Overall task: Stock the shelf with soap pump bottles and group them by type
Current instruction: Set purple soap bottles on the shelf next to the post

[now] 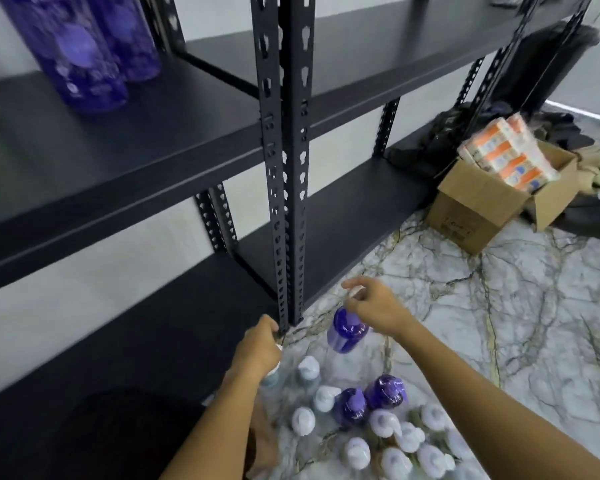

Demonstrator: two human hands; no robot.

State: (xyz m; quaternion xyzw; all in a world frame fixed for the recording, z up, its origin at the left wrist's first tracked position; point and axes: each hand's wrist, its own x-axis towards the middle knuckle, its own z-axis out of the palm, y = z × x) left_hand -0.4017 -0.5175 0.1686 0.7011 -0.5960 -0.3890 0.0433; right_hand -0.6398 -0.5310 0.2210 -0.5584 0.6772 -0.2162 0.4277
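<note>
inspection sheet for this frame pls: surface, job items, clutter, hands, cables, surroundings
Surface: black shelf boards, mostly bare; marble floor below.
Job's things: two purple bottles stand on the shelf at upper left; a cluster of floor bottles, purple and pale, near the shelf post.
Clutter: open cardboard box with orange-and-white packs; dark items on the floor behind it.
Hands: right hand holds a purple bottle by its pump, off the floor; left hand grips a pale bottle's top, mostly hidden.
Cables: nothing seen.
Surroundings: white wall behind the shelf.

Open cardboard box [471,209] of orange-white packs [510,154]; marbled floor [499,306]
</note>
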